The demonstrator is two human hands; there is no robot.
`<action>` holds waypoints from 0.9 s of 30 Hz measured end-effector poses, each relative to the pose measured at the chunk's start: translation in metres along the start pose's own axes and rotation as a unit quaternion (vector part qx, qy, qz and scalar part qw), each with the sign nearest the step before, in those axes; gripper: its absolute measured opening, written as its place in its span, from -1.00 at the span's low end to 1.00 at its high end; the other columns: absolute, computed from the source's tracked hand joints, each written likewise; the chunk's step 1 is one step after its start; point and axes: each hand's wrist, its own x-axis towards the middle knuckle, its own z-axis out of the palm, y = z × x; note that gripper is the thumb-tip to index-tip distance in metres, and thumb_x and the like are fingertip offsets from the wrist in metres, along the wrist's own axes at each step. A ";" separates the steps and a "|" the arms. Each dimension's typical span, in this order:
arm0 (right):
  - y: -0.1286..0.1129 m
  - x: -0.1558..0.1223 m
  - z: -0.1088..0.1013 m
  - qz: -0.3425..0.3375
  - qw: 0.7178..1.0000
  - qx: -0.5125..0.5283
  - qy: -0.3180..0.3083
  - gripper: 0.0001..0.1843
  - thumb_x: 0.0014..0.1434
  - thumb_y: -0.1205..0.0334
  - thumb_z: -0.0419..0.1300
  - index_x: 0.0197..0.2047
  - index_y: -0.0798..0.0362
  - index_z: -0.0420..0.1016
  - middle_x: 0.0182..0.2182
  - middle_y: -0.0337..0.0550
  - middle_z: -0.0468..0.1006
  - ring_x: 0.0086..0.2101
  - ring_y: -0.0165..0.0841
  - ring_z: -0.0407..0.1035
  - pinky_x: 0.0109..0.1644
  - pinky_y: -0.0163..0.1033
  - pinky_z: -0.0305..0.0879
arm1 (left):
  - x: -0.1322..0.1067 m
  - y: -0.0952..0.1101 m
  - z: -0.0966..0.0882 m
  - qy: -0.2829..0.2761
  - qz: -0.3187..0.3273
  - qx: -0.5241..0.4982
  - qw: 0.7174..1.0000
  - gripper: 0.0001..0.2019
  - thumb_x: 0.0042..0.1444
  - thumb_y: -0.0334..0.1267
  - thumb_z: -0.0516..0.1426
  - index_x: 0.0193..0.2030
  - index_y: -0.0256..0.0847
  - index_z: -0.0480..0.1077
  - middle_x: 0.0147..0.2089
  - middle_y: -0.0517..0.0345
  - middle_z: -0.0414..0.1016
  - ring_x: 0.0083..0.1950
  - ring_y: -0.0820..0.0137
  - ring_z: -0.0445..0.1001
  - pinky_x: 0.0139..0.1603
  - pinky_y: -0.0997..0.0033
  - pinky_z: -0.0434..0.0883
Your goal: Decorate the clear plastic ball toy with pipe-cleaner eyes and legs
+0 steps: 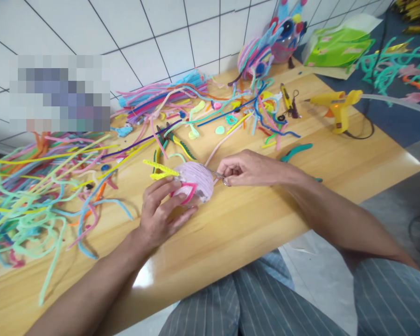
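In the middle of the table, my left hand (161, 212) is closed around the near left side of a round craft piece wrapped in lilac pipe cleaner (198, 177). Two yellow twisted strips (161, 169) stick out from its left, and a pink-edged shape (189, 192) shows on its front. A loose pale pink pipe cleaner (219, 147) runs up and away from it. My right hand (236, 169) pinches a thin metal tool (217, 174), its tip at the ball's right side; whether it is tweezers or small scissors I cannot tell.
Yellow-green pliers (182, 145) lie just behind the ball. Teal-handled pliers (296, 151) are partly under my right arm. A yellow glue gun (339, 109) stands at right with its cord. Tangled pipe cleaners (38, 228) cover the left; a finished-looking striped figure (254, 58) sits behind.
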 end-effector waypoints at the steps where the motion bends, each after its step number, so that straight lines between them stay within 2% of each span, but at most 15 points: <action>1: 0.000 0.000 0.000 -0.001 1.000 -0.001 0.001 -0.84 0.17 0.24 0.28 -0.19 0.05 0.65 -0.41 -0.30 0.61 -0.39 -0.42 0.41 -0.26 -0.29 0.21 | 0.000 0.000 0.000 0.000 -0.002 0.003 1.000 -0.54 0.21 -0.16 0.46 0.14 0.00 0.39 0.10 0.04 0.57 0.20 0.11 0.64 0.12 0.02 0.67; 11: -0.004 -0.001 -0.001 -0.004 1.000 0.027 -0.011 -0.85 0.13 0.22 0.31 -0.21 0.05 0.60 -0.40 -0.28 0.61 -0.36 -0.41 0.42 -0.24 -0.29 0.27 | 0.002 0.001 -0.001 -0.004 0.003 0.008 1.000 -0.57 0.25 -0.17 0.43 0.14 -0.02 0.36 0.10 0.04 0.54 0.22 0.15 0.62 0.15 0.06 0.67; 20: -0.004 0.004 0.000 -0.009 1.000 0.013 -0.022 -0.88 0.11 0.21 0.31 -0.25 0.02 0.53 -0.45 -0.36 0.52 -0.38 -0.42 0.36 -0.25 -0.28 0.23 | 0.002 0.002 -0.002 -0.010 0.000 -0.005 1.000 -0.54 0.21 -0.22 0.45 0.15 -0.01 0.38 0.09 0.05 0.56 0.23 0.13 0.62 0.18 0.05 0.65; 27: -0.007 0.003 0.000 -0.014 0.999 0.025 -0.021 -0.90 0.13 0.24 0.30 -0.24 0.02 0.55 -0.44 -0.35 0.55 -0.38 -0.42 0.37 -0.25 -0.29 0.23 | 0.001 0.001 -0.002 -0.016 0.006 -0.020 1.000 -0.47 0.14 -0.30 0.49 0.16 -0.04 0.40 0.10 0.01 0.57 0.25 0.09 0.61 0.20 0.03 0.65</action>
